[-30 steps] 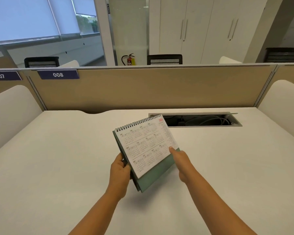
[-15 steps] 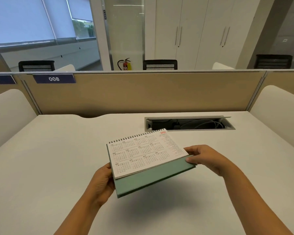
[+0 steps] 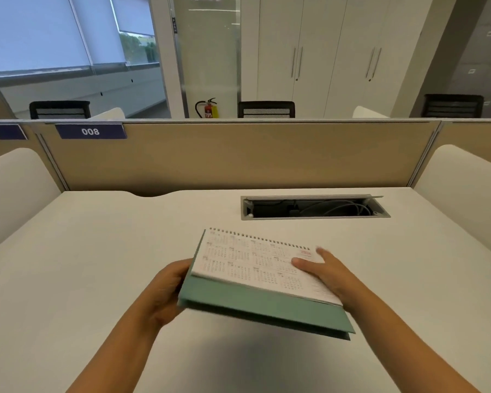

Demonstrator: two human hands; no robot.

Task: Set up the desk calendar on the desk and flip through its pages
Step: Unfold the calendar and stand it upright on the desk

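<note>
A spiral-bound desk calendar (image 3: 247,268) with a green card base and white printed pages is held folded nearly flat above the white desk (image 3: 97,279), spiral edge away from me. My left hand (image 3: 165,290) grips its left edge from beneath. My right hand (image 3: 326,273) holds the right side, with the thumb and fingers lying on the top page. The calendar casts a shadow on the desk below and is slightly blurred.
An open cable tray (image 3: 315,207) with wires is set into the desk behind the calendar. A tan partition (image 3: 238,157) closes off the back, with white curved side panels (image 3: 12,188) at left and right. Office chairs and cabinets stand beyond.
The calendar has swung from tilted up on its left corner to level and nearly flat. My right hand went from touching the page edge to gripping the right side.
</note>
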